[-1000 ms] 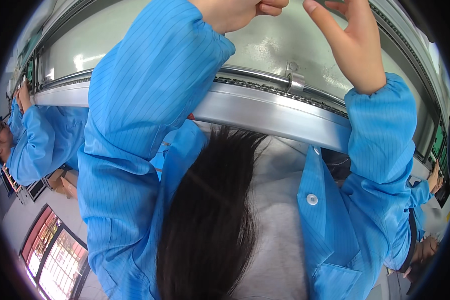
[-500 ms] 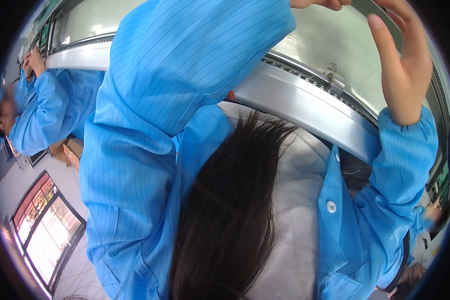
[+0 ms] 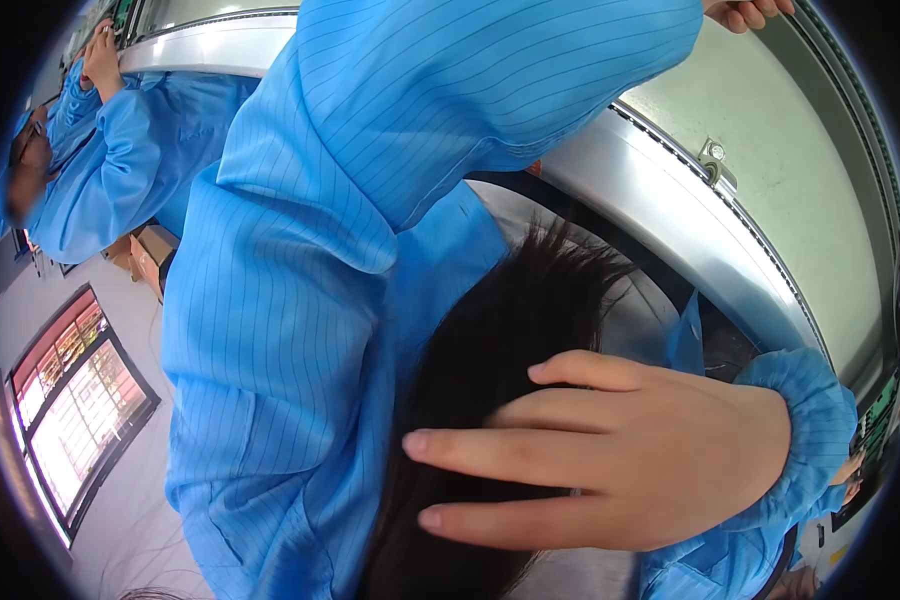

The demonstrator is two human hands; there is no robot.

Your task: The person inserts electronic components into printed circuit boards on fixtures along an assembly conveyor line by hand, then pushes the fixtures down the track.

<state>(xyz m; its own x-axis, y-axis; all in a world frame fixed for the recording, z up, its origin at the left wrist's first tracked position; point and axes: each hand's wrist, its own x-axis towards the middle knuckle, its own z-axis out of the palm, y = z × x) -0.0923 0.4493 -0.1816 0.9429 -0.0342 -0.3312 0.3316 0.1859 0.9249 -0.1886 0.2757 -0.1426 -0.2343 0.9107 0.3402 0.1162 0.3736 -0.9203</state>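
My right hand point(image 3: 660, 450) lies over the long dark hair point(image 3: 470, 350) hanging down my front. Its fingers are stretched out and spread, and their tips rest on or just above the strands. My left arm, in a blue striped sleeve point(image 3: 490, 80), reaches across to the upper right. At its end my left hand point(image 3: 750, 13) is cut off by the top edge; only curled fingers show, and anything in them is out of sight. Below that hand lies a pale green surface point(image 3: 790, 180) behind a silver metal rail point(image 3: 680, 230).
A small metal fitting point(image 3: 715, 160) sits on the rail's inner edge. At the far left a co-worker in blue point(image 3: 130, 170) has both hands raised at the line. Behind are a cardboard box point(image 3: 150, 255) and a barred window point(image 3: 85, 420). More hands point(image 3: 850, 475) show at the right rim.
My right hand has come down from above the pale green surface onto the hair. The left hand and sleeve have shifted right in the picture, as the view turned a little.
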